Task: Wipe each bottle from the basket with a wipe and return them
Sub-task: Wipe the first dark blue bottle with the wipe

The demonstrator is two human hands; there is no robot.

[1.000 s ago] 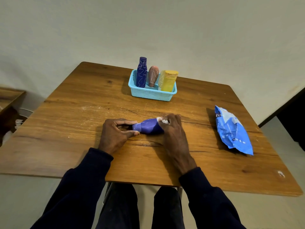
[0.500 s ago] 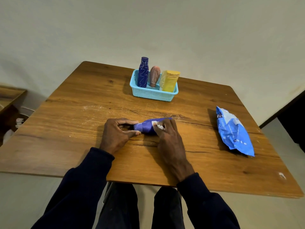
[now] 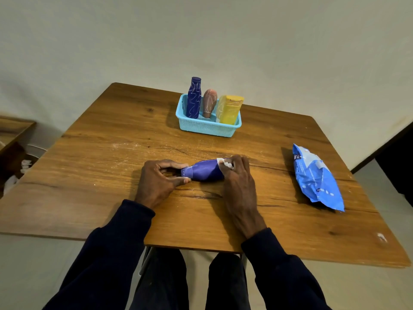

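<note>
A purple bottle (image 3: 204,172) lies on its side in the middle of the wooden table (image 3: 111,157). My left hand (image 3: 157,182) pinches its neck end between thumb and fingers. My right hand (image 3: 239,177) holds a crumpled white wipe (image 3: 225,163) against the bottle's wide end. At the back stands a light blue basket (image 3: 207,127) with three upright bottles: a dark blue one (image 3: 193,98), a brown one (image 3: 209,102) and a yellow one (image 3: 230,108).
A blue pack of wipes (image 3: 316,177) lies on the table to the right. A low wooden piece of furniture (image 3: 11,130) stands off the table's left edge. My knees show under the near edge.
My right hand slid the wipe left along the bottle toward its neck, then back right to the wide end. My left hand kept its hold on the neck.
</note>
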